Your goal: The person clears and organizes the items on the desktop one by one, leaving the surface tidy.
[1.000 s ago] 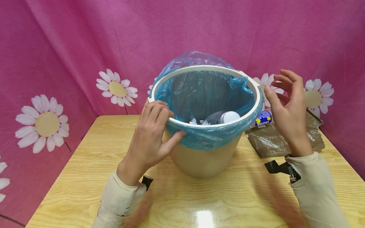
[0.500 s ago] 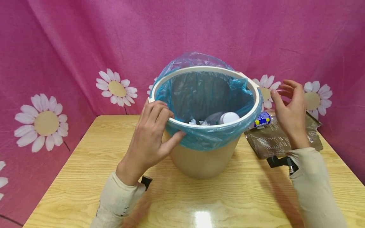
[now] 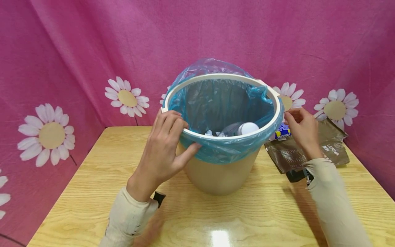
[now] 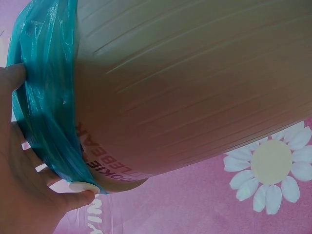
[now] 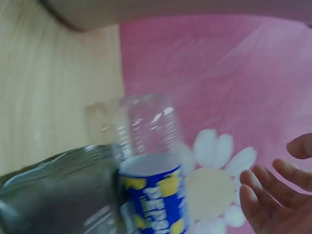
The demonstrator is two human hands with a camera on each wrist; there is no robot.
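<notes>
Now, left hand (image 3: pixel 163 151): my fingers hooked over waste bin (image 3: pixel 220 171) rim, pinching blue liner (image 3: pixel 216 151).
Right hand (image 3: pixel 300 132): loosely open beside Pepsi bottle (image 3: pixel 282 131), gripping nothing.
Risk: careless reach nudges bottle, rolling it off table (image 3: pixel 92 192).

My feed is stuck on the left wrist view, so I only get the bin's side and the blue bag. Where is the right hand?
Observer: The right hand is to the right of the bin, close to a clear bottle with a blue label. In the right wrist view its fingers are loose and off the bottle.
Operator: Anything inside the bin?
Observer: Yes. A white-capped bottle and crumpled paper lie at the bottom of the bag.
Operator: What else is on that side?
Observer: A brown pouch lies flat on the table, by the labelled bottle.
</notes>
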